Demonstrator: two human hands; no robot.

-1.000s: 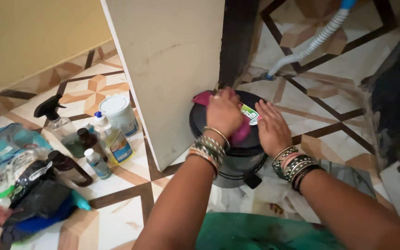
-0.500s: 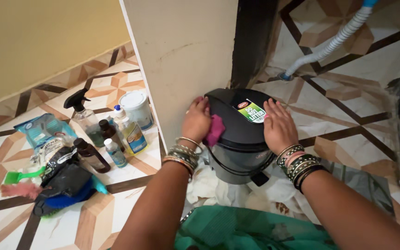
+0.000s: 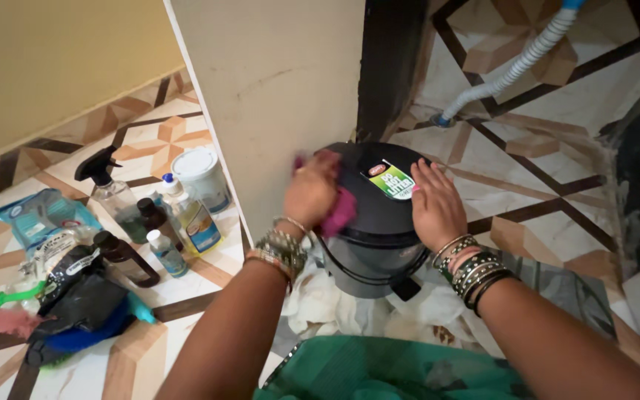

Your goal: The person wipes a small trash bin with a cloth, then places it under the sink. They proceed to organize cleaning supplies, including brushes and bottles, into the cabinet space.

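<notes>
I am crouched over a tiled floor (image 3: pixel 557 96) of cream squares with brown star shapes and dark lines, a yellow wall (image 3: pixel 46 67) off beyond my left arm and a pale panel (image 3: pixel 275 81) standing upright just past my left knuckles. My left hand (image 3: pixel 310 191) is closed on a pink cloth (image 3: pixel 341 212), fingers curled around it, pressing it to the left edge of the black lid of the bin (image 3: pixel 375 222); the hand is blurred. My right hand (image 3: pixel 434 204) lies flat and open on the right side of the lid, fingers spread, gripping nothing, just beside the green sticker (image 3: pixel 391 180). The bin stands between my two hands, against the foot of the panel, on a crumpled white cloth (image 3: pixel 320 304). Beyond my right hand a ribbed white hose (image 3: pixel 512 67) runs up across the tiles. Out past my left wrist stand a spray bottle (image 3: pixel 105 189), a white tub (image 3: pixel 200 176), a yellow bottle (image 3: pixel 190 218) and brown bottles (image 3: pixel 131 255), with dark bags (image 3: pixel 83 296) near them. Half a second ago my left hand sat a little lower on the lid's side with the cloth below the fingers; a second ago it was on top of the lid. My right hand has stayed where it was.
</notes>
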